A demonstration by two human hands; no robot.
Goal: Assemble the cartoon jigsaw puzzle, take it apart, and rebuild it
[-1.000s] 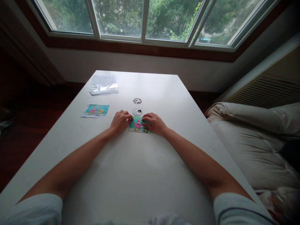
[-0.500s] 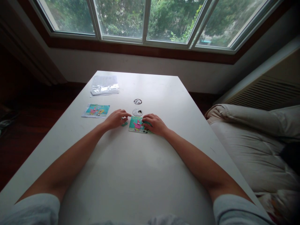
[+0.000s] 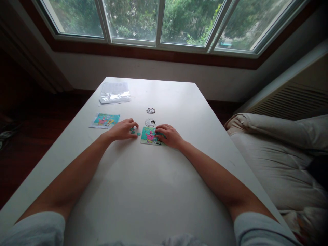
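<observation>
A small jigsaw puzzle point(image 3: 148, 136) with a pink starfish figure on a teal ground lies flat on the white table point(image 3: 143, 184). My right hand point(image 3: 169, 136) rests over its right part, fingers spread and curved, hiding that side. Just left of the puzzle, my left hand point(image 3: 124, 130) is low over the table with thumb and fingers apart. Loose teal puzzle pieces point(image 3: 132, 130) lie between and beneath those fingers, and a single teal piece point(image 3: 138, 134) sits between hand and puzzle.
Farther left lies a printed picture sheet point(image 3: 106, 120) with the same kind of cartoon. Behind it is a clear plastic sleeve with papers point(image 3: 114, 93). Two round inserts point(image 3: 150, 122) are set in the tabletop beyond the puzzle. A padded beige seat point(image 3: 271, 164) stands right of the table.
My left hand has drawn back left from the puzzle's edge, and its index finger no longer reaches toward it. More loose teal pieces show. My right hand stays on the puzzle.
</observation>
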